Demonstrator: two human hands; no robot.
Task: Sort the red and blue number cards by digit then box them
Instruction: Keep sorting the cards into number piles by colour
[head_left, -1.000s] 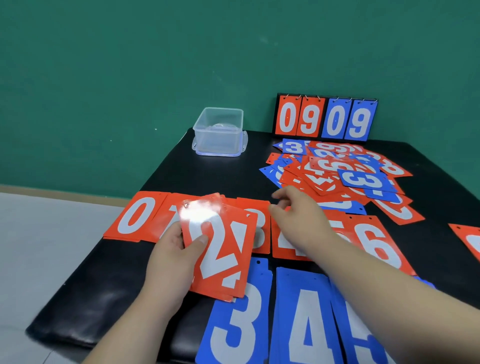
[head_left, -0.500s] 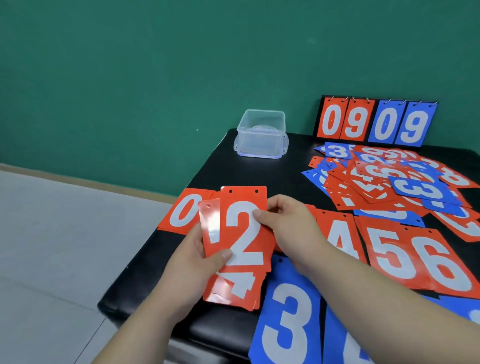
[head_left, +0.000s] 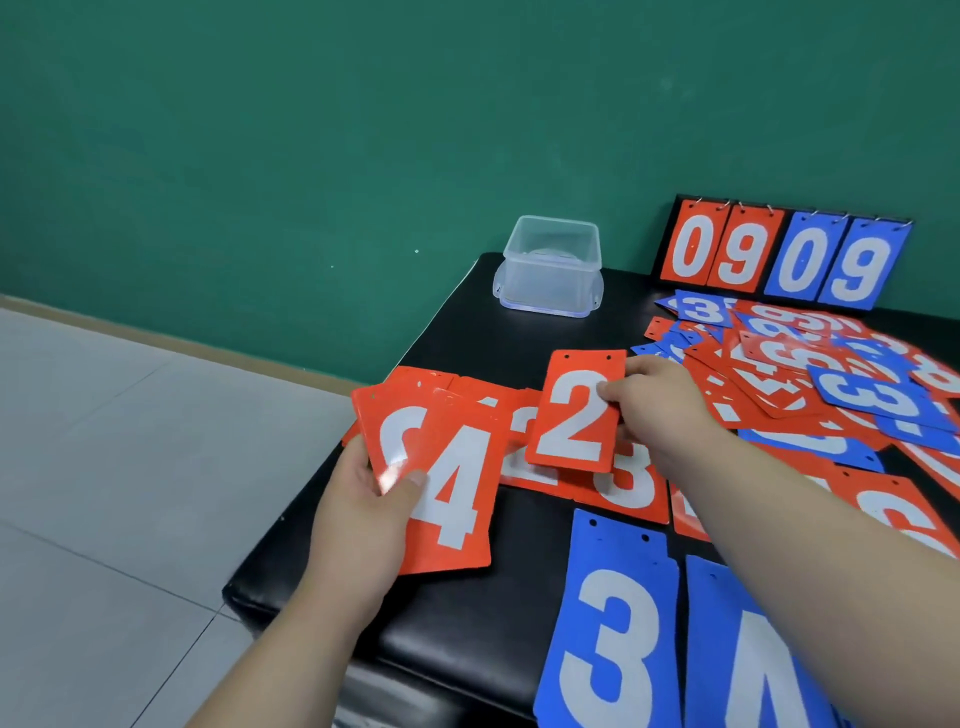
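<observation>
Green wall (head_left: 260, 130) filled the far side, behind a black padded table (head_left: 493, 613). Loose red and blue cards lay in an overlapping heap (head_left: 810, 374) at the table's far right, and a flip scoreboard (head_left: 779, 257) reading 0909 stood beyond it against the wall. A blue 3 card (head_left: 608, 649) and a blue 4 card (head_left: 753, 665) lay side by side at the near edge. A clear plastic box (head_left: 550, 270) sat on the far left corner, apart from the cards. The left hand (head_left: 363, 509) gripped a fanned stack topped by a red 4 card (head_left: 457, 488), thumb across its face. The right hand (head_left: 660, 400) pinched a red 2 card (head_left: 576, 410) by its right edge, above a red row (head_left: 631, 480) laid on the table.
</observation>
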